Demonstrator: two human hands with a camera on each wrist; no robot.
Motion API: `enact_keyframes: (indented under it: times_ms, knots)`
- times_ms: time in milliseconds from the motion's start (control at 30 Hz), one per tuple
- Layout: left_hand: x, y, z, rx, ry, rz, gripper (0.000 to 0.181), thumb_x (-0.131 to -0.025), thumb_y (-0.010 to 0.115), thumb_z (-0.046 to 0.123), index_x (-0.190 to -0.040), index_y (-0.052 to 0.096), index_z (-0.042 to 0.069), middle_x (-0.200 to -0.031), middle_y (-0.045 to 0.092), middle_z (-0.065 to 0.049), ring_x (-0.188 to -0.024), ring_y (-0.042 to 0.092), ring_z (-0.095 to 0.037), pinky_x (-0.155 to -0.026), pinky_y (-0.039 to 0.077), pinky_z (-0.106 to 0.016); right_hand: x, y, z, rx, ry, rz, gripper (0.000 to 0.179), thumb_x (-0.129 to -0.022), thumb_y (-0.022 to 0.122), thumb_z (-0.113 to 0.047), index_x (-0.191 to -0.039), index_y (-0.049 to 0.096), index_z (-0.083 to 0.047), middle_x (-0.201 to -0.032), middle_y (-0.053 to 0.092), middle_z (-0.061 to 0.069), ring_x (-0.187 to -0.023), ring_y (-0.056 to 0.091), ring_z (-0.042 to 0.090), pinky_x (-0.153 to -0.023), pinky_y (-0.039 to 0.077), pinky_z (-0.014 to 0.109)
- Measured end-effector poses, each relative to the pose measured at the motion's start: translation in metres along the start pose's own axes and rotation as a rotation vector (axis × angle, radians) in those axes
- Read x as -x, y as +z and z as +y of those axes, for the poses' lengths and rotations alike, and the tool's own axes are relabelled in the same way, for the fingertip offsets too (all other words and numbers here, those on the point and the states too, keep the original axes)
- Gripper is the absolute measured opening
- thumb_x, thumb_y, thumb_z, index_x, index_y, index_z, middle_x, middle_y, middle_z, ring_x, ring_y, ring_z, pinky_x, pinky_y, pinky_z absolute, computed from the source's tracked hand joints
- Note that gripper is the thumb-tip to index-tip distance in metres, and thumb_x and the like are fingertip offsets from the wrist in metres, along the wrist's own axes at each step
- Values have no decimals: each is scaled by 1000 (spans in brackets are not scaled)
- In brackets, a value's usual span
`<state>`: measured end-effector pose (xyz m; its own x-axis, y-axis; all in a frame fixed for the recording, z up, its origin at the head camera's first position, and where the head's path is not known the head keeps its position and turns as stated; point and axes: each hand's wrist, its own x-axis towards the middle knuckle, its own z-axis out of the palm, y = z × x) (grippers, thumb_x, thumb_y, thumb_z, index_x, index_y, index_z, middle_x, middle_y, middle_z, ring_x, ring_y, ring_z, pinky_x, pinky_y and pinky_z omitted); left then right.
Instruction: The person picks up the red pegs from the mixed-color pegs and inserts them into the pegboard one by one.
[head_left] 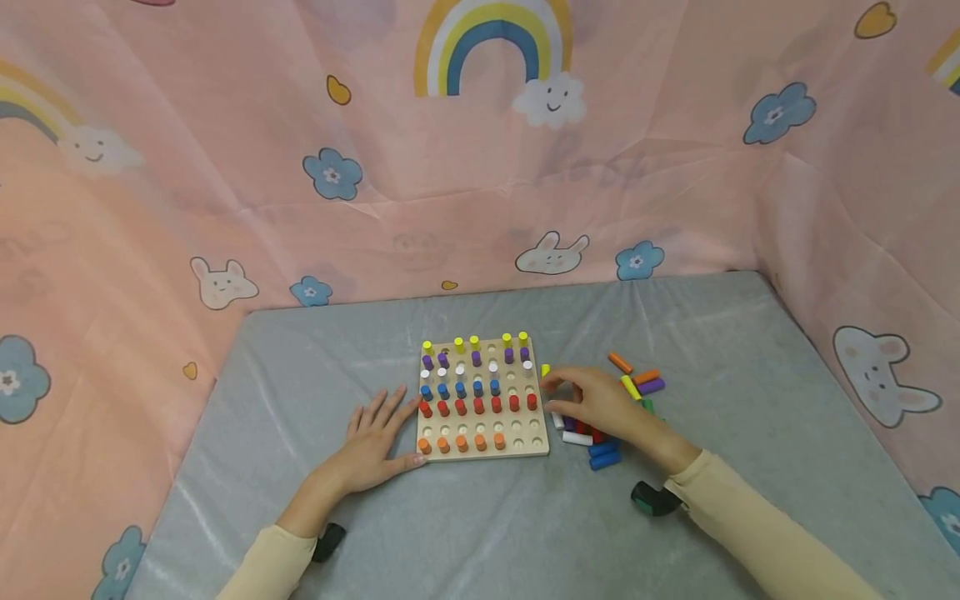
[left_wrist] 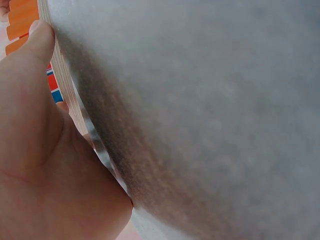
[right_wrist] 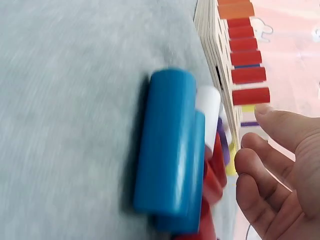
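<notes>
A wooden pegboard (head_left: 525, 437) lies on the table with rows of coloured pegs upright in it: yellow at the back, then purple, white, blue and red, and orange at the front. My left hand (head_left: 369, 454) rests flat with spread fingers at the board's left edge. Its thumb (left_wrist: 42, 40) touches the front corner beside the orange pegs. My right hand (head_left: 596, 400) hovers over the board's right edge, thumb and fingers apart. In the right wrist view, the thumb tip is close to a red peg (right_wrist: 251, 95), and nothing shows between thumb and fingers.
Loose pegs lie right of the board, partly under my right hand, among them blue pegs (head_left: 604, 461), a white peg (head_left: 577, 438), a purple peg (head_left: 651, 387) and orange ones (head_left: 620, 362). A grey cloth covers the table (head_left: 480, 533). Pink printed curtains (head_left: 420, 217) hang behind and beside it.
</notes>
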<state>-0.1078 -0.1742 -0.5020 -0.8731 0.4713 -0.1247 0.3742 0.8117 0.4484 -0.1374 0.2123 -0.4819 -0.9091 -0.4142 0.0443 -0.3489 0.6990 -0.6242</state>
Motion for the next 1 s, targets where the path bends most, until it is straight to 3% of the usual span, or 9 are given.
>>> enact_keyframes:
  times_ms: [533,833,1000]
  knots:
    - [-1,-2,0,-30,-25,-40,90,-89,63,59,-160,20,24,-169,11,-11,-154,6,-42,-115,6,-72,18,-21,30,-30,42,63,29,-83,80,-23,-109,72,-15,-102,74,2,-56,45,3,-53,41,21]
    - [-1,-4,2,-37,-27,-35,91,-88,65,58,-159,21,23,-168,11,-11,-154,7,-42,-116,7,-71,28,-30,44,8,46,77,23,-84,79,-16,-105,72,-13,-96,73,2,-67,57,4,-60,47,20]
    - [-1,-5,3,-47,-36,-48,91,-88,65,57,-160,20,24,-169,10,-10,-155,6,-41,-116,7,-71,31,-33,48,42,67,62,21,-84,78,-13,-104,72,-14,-89,70,0,-62,49,7,-57,42,21]
